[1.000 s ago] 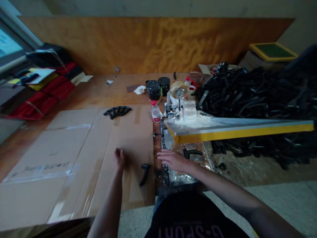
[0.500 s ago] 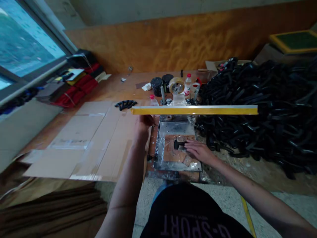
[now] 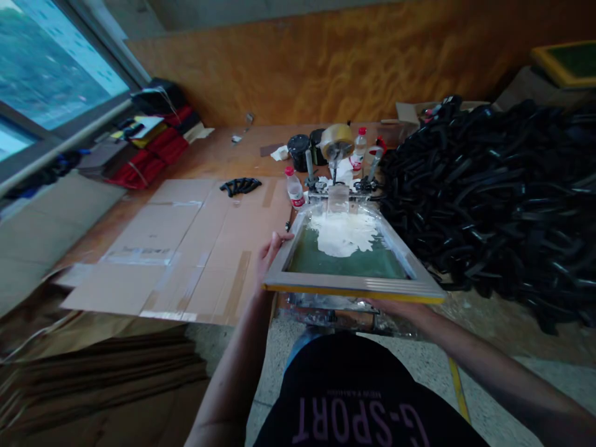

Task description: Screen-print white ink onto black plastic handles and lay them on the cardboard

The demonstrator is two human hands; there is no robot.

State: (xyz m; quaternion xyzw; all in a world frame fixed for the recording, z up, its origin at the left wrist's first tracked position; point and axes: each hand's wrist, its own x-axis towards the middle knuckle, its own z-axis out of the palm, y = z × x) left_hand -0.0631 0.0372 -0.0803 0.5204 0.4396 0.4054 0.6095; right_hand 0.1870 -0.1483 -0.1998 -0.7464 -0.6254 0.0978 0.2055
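Note:
A printing screen frame with a green mesh and a patch of white ink lies tilted low over the print base. My left hand grips the frame's near left corner, fingers curled over its edge. Only part of my right hand shows under the frame's near right edge, and its fingers are hidden. The black part on the base is covered by the screen.
A big heap of black plastic handles fills the right side. Flat cardboard sheets lie left, with a small bunch of black handles on them. A water bottle, black jars and a tape roll stand behind the screen.
The screen frame has swung down from raised to nearly flat over the base. My left hand moved from the cardboard to the frame's corner; my right hand left the part and went under the frame's edge.

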